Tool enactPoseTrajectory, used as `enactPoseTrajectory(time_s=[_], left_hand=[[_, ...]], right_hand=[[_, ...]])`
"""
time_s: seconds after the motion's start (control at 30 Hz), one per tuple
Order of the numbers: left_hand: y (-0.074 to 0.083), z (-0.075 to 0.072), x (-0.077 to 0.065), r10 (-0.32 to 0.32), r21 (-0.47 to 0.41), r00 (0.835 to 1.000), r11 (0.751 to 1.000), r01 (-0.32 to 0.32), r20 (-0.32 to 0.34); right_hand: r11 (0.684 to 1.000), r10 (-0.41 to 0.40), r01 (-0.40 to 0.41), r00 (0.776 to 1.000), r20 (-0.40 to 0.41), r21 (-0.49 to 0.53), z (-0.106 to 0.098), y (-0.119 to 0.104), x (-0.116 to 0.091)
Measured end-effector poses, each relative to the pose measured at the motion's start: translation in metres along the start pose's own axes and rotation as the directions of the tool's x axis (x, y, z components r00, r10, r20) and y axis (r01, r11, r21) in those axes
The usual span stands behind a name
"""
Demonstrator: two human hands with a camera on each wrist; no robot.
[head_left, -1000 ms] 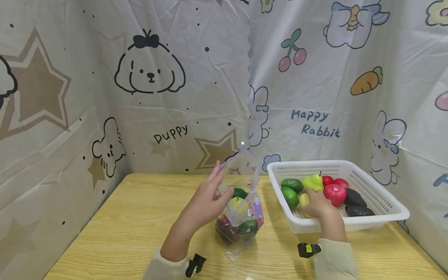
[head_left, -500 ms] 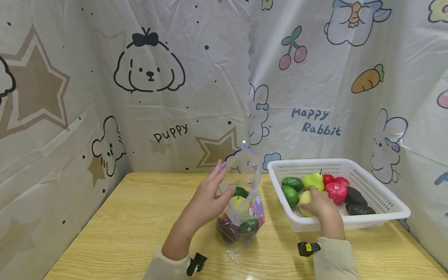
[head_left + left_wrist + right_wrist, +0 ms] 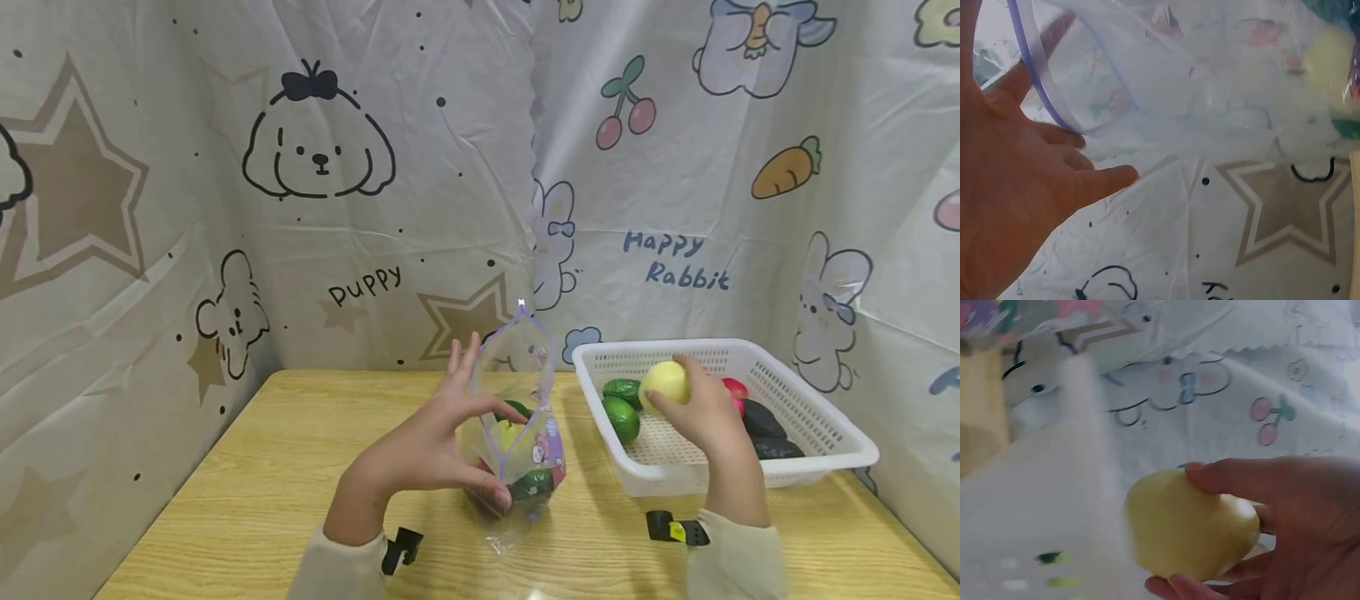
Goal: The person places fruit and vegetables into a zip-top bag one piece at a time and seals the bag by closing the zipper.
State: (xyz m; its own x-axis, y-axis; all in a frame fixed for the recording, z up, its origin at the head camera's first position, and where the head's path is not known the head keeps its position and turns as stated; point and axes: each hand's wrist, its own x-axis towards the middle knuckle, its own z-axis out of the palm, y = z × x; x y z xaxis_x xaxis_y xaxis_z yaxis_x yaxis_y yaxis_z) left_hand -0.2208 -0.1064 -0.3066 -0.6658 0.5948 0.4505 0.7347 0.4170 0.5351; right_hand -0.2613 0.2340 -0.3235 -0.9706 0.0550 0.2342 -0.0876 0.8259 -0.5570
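Note:
My right hand holds a round pale yellow fruit above the white basket, its thumb and fingers around it. The fruit is also large in the right wrist view; its kind is unclear. My left hand is spread at the mouth of a clear zip bag with a purple-edged opening. In the left wrist view, the hand's fingers lie straight beside the purple rim. Inside the bag are a yellow fruit, green ones and a dark red one partly hidden by my thumb.
The white plastic basket stands at the right. It bears green fruits, red ones and dark, avocado-like ones. A printed curtain hangs behind the wooden table.
My right hand has lifted the pale yellow fruit from the basket floor. The left hand has spread wider, its thumb now lower in front of the bag. The yellow-green pear is now hidden.

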Motion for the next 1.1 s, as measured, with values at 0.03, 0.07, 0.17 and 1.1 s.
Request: enactPoseTrajectory(time_s=[0.03,0.07,0.17,1.1], left_hand=[[-0.001,-0.001,0.0,0.025,-0.006,1.0,1.0,-0.025,0.0],[-0.001,-0.002,0.0,0.043,-0.015,0.999,0.999,-0.043,-0.009],[-0.002,-0.002,0.001,0.082,-0.025,0.995,0.996,-0.084,-0.052],[0.02,0.01,0.005,0.081,0.109,0.989,0.992,-0.068,-0.123]], right_hand=[[1.0,-0.017,0.018,1.0,-0.023,0.02,-0.003,-0.004,-0.002],[0.999,-0.033,0.034,0.998,-0.049,0.034,-0.006,-0.009,-0.004],[0.993,-0.08,0.09,0.988,-0.129,0.072,-0.012,-0.021,-0.01],[0.745,-0.527,0.635,0.749,-0.402,0.204,0.03,-0.128,-0.039]])
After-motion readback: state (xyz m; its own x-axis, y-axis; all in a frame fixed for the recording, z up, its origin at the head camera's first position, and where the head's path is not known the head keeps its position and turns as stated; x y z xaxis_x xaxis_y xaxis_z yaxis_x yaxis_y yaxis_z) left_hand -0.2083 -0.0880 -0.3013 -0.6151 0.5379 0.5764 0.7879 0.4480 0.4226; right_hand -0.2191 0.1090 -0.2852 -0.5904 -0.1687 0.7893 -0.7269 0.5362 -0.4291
